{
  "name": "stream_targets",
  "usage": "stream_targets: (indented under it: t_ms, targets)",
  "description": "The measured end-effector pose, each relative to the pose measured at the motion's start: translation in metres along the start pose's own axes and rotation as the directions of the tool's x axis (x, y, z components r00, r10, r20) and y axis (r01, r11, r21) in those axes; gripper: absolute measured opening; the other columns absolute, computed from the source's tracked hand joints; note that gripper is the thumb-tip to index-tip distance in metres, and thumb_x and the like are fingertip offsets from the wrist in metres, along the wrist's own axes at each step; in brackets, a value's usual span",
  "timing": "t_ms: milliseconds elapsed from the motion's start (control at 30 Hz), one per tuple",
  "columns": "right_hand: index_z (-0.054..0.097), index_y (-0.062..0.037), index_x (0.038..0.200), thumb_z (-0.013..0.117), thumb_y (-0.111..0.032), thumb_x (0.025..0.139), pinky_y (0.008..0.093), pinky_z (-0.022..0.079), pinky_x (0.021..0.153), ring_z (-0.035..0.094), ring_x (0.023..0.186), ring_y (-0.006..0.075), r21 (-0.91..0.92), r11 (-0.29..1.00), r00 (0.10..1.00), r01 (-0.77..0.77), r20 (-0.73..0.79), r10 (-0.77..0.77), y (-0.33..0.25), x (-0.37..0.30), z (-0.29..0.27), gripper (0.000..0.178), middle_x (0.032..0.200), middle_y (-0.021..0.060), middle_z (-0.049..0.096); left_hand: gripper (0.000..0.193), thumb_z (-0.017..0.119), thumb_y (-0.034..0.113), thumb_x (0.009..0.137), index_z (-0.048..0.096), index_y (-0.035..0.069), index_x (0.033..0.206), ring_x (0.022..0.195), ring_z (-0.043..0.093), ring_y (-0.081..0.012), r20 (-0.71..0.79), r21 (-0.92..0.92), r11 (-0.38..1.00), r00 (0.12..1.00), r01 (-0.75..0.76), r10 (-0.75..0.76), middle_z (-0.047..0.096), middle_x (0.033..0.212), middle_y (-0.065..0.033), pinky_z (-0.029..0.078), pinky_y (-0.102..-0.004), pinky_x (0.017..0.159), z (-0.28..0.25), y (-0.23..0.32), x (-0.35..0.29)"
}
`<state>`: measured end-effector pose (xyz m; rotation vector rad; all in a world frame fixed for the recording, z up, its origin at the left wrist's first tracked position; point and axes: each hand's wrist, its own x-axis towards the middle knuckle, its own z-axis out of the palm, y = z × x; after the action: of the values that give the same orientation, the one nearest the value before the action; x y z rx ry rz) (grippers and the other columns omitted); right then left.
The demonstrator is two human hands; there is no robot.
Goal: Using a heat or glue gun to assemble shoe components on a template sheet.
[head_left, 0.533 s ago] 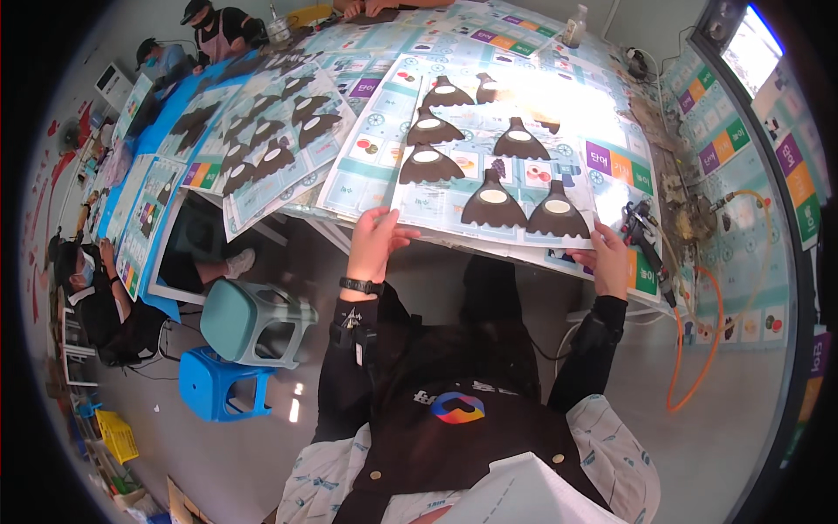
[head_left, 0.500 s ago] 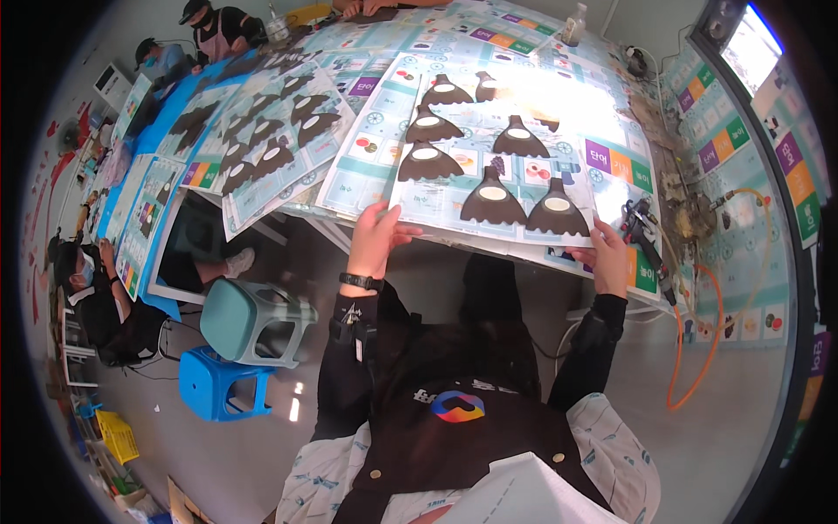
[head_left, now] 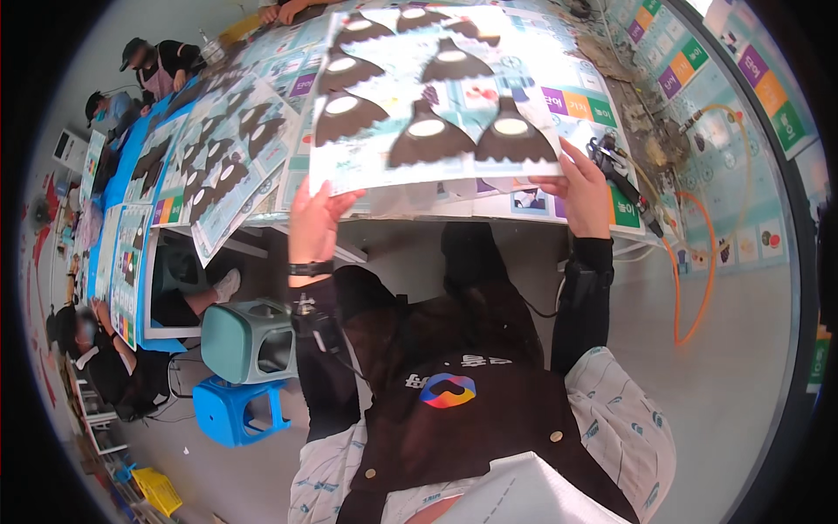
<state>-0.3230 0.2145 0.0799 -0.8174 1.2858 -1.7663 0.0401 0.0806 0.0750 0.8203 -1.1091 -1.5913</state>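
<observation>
Both hands hold a large printed sheet [head_left: 436, 96] by its near edge, above the front of the desk [head_left: 524, 205]. The sheet is pale, with coloured squares along one side, and carries rows of dark fan-shaped pieces [head_left: 428, 140] with light ovals in them. The left hand [head_left: 314, 223] pinches the sheet's lower left corner, thumb on top and fingers beneath. The right hand [head_left: 580, 188] pinches the lower right corner in the same way. More sheets of the same kind [head_left: 218, 166] cover the desk to the left. Under the desk stand a green box-shaped device [head_left: 249, 341] and a blue plastic stool [head_left: 236, 410]. An orange cable [head_left: 698, 262] loops down at the right.
</observation>
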Motion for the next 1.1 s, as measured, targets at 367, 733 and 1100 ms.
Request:
stream_targets:
  t_ms: [367, 733, 1100]
  targets:
    - [0.044, -0.0011, 0.140, 0.051, -0.015, 0.099, 0.0298, 0.055, 0.079, 0.067, 0.097, 0.0218, 0.006, 1.000, 0.992, -0.009, 0.129, 0.008, 0.013, -0.016, 0.014, 0.043, 0.119, 0.0144, 0.062, 0.039, 0.055, 0.010, 0.097, 0.048, -0.003, 0.133, 0.098, 0.069, -0.0320, -0.100, -0.252, 0.932, 0.965, -0.260, 0.242, 0.065, 0.116, -0.0151, 0.053, -0.0402, 0.093, -0.096, 0.074, -0.068]
    - [0.055, -0.0092, 0.131, 0.054, -0.023, 0.100, 0.0229, 0.046, 0.071, 0.065, 0.090, 0.0139, -0.215, 0.976, 0.989, -0.035, 0.135, 0.065, -0.009, 0.021, -0.084, 0.035, 0.105, 0.0055, 0.064, 0.039, 0.050, 0.009, 0.100, 0.046, -0.003, 0.136, 0.097, 0.070, -0.0256, -0.503, -0.120, 0.858, 0.776, -0.500, 0.382, 0.065, 0.118, -0.0171, 0.058, -0.0258, 0.080, -0.081, 0.065, -0.181]
    - [0.055, -0.0097, 0.131, 0.053, -0.025, 0.100, 0.0237, 0.043, 0.071, 0.063, 0.089, 0.0127, -0.342, 0.938, 0.970, -0.064, 0.199, 0.139, 0.009, 0.024, -0.038, 0.034, 0.102, 0.0039, 0.064, 0.041, 0.048, 0.009, 0.101, 0.042, -0.001, 0.139, 0.103, 0.067, -0.0264, -0.820, 0.158, 0.765, 0.349, -0.625, 0.454, 0.062, 0.124, -0.0177, 0.057, -0.0304, 0.086, -0.180, -0.008, -0.325]
